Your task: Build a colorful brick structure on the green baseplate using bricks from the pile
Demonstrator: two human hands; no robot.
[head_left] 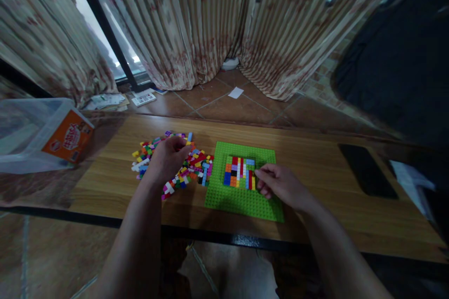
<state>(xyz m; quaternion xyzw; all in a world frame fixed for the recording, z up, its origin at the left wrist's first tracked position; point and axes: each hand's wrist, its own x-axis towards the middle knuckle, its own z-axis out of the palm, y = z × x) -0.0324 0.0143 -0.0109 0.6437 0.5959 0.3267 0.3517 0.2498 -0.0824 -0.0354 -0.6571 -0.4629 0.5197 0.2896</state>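
A green studded baseplate (242, 206) lies on the wooden table. Mounted on it is a rectangular patch of toy bricks (240, 173) in red, white, yellow, blue, orange and black. At this patch's right edge is my right hand (275, 181), thumb and forefinger closed together; whatever they pinch is hidden. My left hand (170, 156) hovers over or touches a loose heap of coloured bricks (196, 164) left of the plate. Its fingers are curled and closed, and I cannot make out what sits between the tips.
A clear plastic box (31, 159) with an orange label stands at the far left. A black phone-like slab (368, 170) lies on the table (315, 159) at right, near a white paper (409, 182). Striped curtains (168, 28) hang beyond the table.
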